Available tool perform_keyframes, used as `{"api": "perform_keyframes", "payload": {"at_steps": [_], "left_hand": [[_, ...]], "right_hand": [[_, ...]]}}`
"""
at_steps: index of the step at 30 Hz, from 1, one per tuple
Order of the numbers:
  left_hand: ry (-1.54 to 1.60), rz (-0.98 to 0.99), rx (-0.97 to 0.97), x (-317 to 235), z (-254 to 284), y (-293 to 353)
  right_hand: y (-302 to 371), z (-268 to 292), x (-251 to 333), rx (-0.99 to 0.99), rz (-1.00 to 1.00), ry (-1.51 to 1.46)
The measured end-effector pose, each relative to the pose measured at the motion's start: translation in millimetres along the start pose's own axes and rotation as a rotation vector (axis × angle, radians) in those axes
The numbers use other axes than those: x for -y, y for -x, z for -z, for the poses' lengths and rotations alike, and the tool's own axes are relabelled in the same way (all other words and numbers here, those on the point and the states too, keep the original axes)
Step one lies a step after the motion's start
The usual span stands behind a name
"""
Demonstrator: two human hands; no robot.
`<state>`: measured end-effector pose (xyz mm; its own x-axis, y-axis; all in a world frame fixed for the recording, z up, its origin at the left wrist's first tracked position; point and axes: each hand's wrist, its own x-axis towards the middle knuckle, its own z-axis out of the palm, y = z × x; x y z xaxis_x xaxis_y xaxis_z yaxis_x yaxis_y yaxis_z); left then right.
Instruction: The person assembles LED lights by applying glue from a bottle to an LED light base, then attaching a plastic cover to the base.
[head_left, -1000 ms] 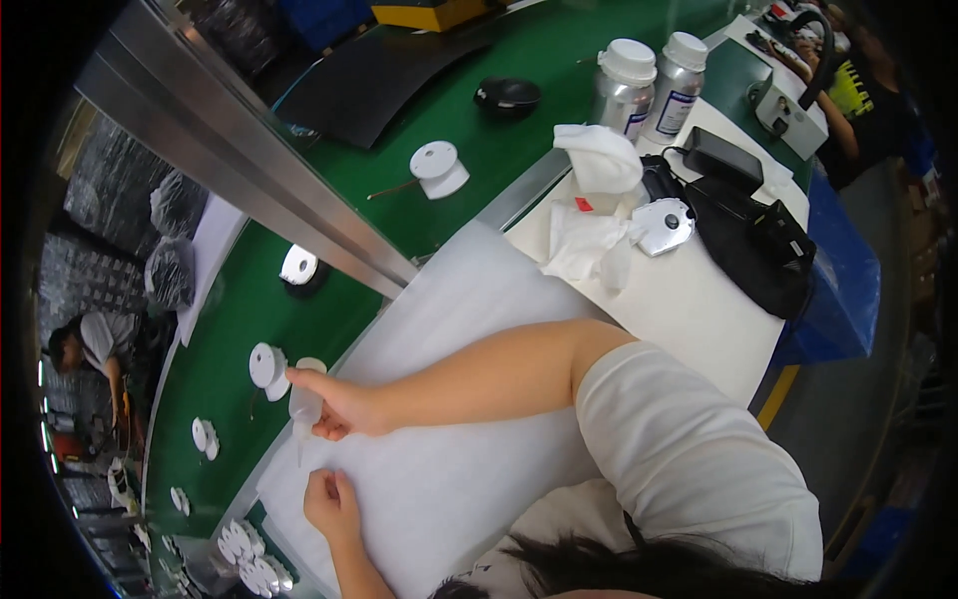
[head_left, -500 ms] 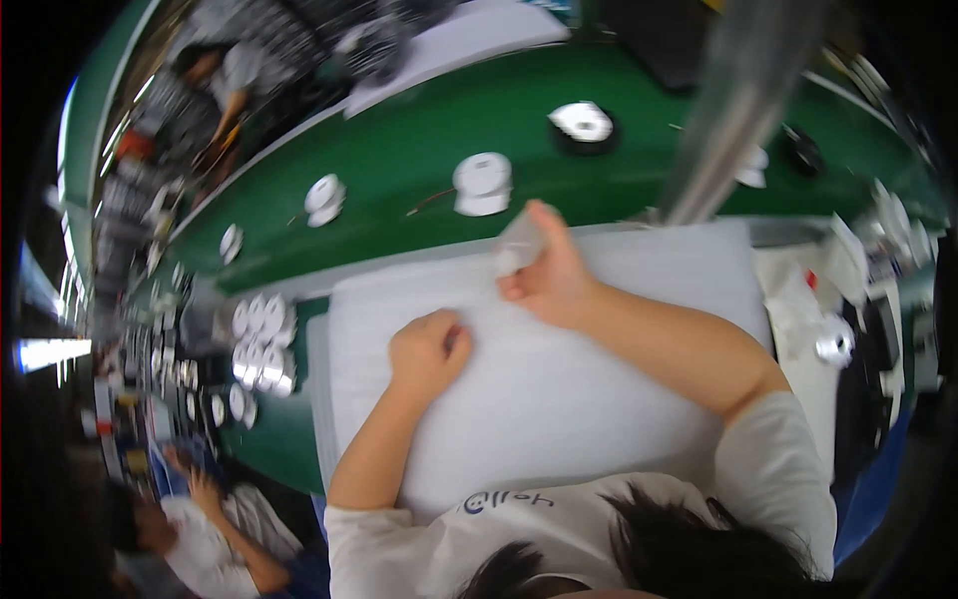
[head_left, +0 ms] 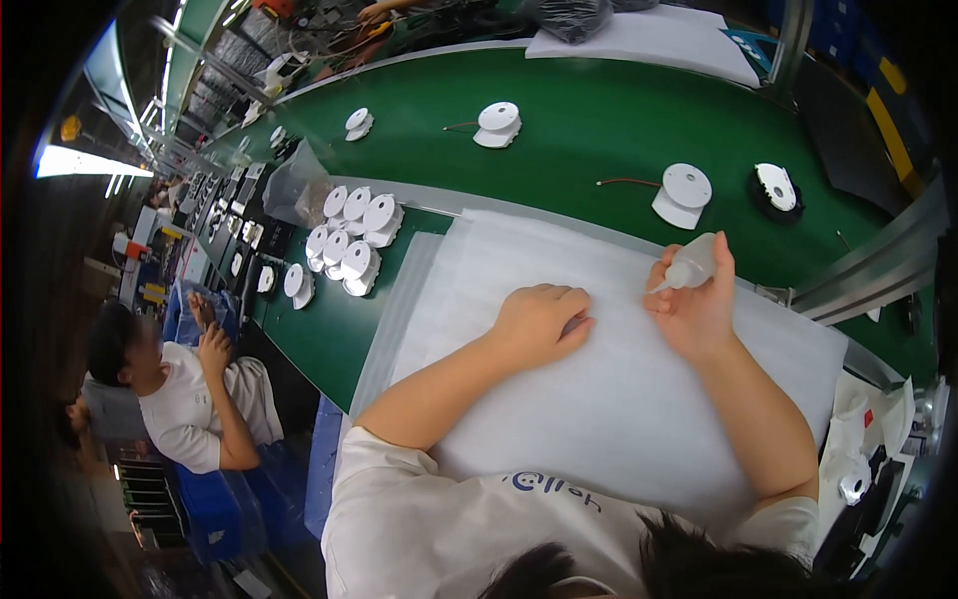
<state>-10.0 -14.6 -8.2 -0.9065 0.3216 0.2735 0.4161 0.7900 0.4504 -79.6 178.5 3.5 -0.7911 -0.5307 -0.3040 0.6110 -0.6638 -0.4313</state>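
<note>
My right hand is closed around a small translucent squeeze bottle, held tilted above the far right part of a white foam sheet. The bottle's narrow nozzle points down and to the left. My left hand rests over the middle of the sheet with its fingers curled in. A dark patch shows between its thumb and fingers; whether that is an object or a shadow I cannot make out. Nothing touches the two hands together; a gap of bare foam lies between them.
Beyond the sheet runs a green conveyor belt carrying white round-topped units, such as one with a wire and a black-rimmed one. Several white units stand grouped at left. A metal post rises at right. A co-worker sits at left.
The view has swung left, so the sheet and hands appear farther right. My right hand has turned, and the bottle's nozzle now shows pointing down-left. My left hand remains curled.
</note>
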Motion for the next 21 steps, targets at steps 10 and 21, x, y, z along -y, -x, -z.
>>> {"api": "perform_keyframes", "payload": {"at_steps": [10, 21], "left_hand": [[0.040, 0.025, 0.092, 3.7, 8.1, -0.1], [-0.060, 0.630, 0.003, 101.5, 90.1, -128.1]], "right_hand": [[-5.4, 7.4, -3.1, 0.051, 0.023, 0.015], [-5.8, 0.1, -3.8, 0.001, 0.028, 0.008]]}}
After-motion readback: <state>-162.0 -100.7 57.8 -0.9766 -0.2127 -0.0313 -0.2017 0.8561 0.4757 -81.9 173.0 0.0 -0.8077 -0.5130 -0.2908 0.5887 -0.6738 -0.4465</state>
